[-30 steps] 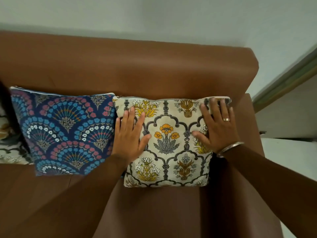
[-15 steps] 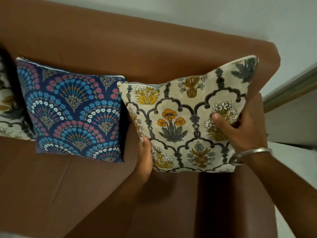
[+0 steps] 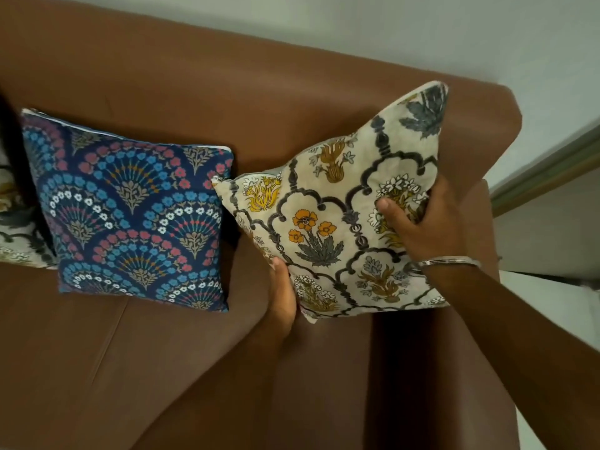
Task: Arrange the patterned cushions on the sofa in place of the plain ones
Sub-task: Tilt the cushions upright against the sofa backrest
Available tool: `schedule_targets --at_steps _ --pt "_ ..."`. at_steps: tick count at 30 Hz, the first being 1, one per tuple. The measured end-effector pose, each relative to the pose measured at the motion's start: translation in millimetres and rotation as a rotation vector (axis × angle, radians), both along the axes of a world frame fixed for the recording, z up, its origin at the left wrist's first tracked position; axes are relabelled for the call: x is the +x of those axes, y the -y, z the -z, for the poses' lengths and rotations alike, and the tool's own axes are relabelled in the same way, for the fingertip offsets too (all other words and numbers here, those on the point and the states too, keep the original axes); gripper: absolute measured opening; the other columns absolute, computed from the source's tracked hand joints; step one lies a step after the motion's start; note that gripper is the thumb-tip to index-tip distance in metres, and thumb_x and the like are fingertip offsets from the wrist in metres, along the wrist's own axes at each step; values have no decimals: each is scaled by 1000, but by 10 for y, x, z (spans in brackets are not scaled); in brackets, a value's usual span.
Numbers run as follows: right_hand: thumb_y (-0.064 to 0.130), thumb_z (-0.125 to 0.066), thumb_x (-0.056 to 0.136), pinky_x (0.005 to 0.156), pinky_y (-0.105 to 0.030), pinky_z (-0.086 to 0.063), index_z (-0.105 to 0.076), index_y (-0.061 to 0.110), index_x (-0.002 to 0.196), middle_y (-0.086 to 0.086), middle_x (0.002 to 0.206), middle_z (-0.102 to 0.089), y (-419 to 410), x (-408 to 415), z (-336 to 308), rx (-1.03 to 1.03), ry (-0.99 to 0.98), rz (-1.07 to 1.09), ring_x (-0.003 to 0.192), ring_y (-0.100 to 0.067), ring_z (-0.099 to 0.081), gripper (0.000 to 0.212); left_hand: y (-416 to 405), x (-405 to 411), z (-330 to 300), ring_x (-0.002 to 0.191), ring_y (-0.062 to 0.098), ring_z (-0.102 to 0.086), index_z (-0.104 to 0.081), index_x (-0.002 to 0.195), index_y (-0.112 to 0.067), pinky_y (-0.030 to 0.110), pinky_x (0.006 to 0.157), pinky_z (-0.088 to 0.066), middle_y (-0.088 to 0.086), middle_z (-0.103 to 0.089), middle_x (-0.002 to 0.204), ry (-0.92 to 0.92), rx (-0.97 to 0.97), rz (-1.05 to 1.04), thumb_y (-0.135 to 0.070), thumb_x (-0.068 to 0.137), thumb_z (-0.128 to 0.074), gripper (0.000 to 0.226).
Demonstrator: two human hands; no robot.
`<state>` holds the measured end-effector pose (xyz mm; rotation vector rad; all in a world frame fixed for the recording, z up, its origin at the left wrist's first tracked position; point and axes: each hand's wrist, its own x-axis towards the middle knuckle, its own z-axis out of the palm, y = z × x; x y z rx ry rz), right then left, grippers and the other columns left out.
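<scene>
A cream cushion (image 3: 328,228) with yellow flowers and grey arches is tilted at the right end of the brown sofa (image 3: 227,92), its upper right corner raised against the backrest. My right hand (image 3: 422,222) grips its right edge, thumb on the front. My left hand (image 3: 282,293) holds its lower left edge, fingers hidden behind the cushion. A navy cushion (image 3: 130,216) with blue and pink fan patterns leans on the backrest just to the left. Another cream patterned cushion (image 3: 16,228) shows partly at the far left edge.
The sofa's right armrest (image 3: 487,203) stands right behind the cream cushion. A pale wall (image 3: 422,34) lies beyond the backrest, and a wooden frame edge (image 3: 552,167) runs at the right. The brown seat (image 3: 130,368) stretches in front of the cushions.
Both hands went from pressing flat on the cream cushion to gripping its edges. The cushion has been lifted and tilted, its right corner raised, and shifted away from the navy cushion.
</scene>
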<state>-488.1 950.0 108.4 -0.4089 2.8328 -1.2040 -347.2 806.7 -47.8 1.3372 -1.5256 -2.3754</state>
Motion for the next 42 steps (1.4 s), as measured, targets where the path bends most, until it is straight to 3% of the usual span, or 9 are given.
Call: schedule_targets --at_steps 5,9,15,21,26,30,33,37,42 --pt "72 -60 78 118 -51 -19 -13 24 154 -11 163 -21 -159 258 -117 138 -121 79 149 -31 -22 102 186 299 -160 139 11 -48 -48 141 -37 31 115 -35 -3 -55 148 -43 -370 143 -62 101 -26 52" --pt "38 -61 87 114 -51 -31 -35 11 144 -19 152 -33 248 847 -206 5 -497 -275 141 -36 -33 69 1000 808 -415 133 29 -55 -47 146 -9 39 108 -43 13 -57 143 168 -747 168 -54 96 -47 67" --pt "45 -62 89 105 -42 -43 -47 11 140 -13 139 -55 1867 1251 320 -14 270 -443 129 -29 -51 63 2873 1410 -750 119 33 -60 -52 137 -5 50 96 -52 15 -61 130 332 -1037 76 -48 97 -58 59" --pt "70 -69 68 104 -36 -36 -47 16 143 -8 150 -49 3023 1125 907 -300 724 166 135 -35 -47 96 4151 1430 -435 125 39 -59 -48 146 -13 44 93 -48 15 -59 141 363 -601 162 -86 76 -39 102" --pt "72 -80 50 99 -48 -52 -60 26 131 2 127 -68 3135 1369 869 -464 645 223 113 -22 -67 95 4383 1432 -165 147 34 -38 -21 160 -29 41 116 -34 7 -31 166 206 -257 322 -101 59 -30 125" --pt "69 -79 58 77 -20 -56 -63 29 112 14 107 -73 3297 1473 317 -268 366 116 97 -1 -70 69 4215 1601 -77 145 31 -43 -27 160 -28 51 117 -39 6 -36 164 135 152 130 -104 49 -37 135" --pt "51 -80 69 73 -8 -50 -56 24 123 21 111 -64 3478 1337 -28 -166 161 11 94 12 -63 66 3989 1523 -148 149 33 -37 -26 160 -31 56 113 -40 5 -30 168 49 398 120 -100 51 -37 129" --pt "28 -78 81 87 -25 -50 -48 14 135 3 122 -59 3678 1195 -23 -7 60 -75 104 -8 -58 63 3805 1265 -55 152 36 -31 -22 162 -28 64 118 -31 6 -24 170 89 476 3 -99 40 -42 142" --pt "33 -74 84 110 -44 -41 -40 9 144 -14 147 -46 3624 1303 34 82 -30 -22 134 -27 -46 73 3875 1385 -71 149 33 -36 -26 160 -25 53 117 -34 7 -31 167 133 336 50 -96 44 -35 137"
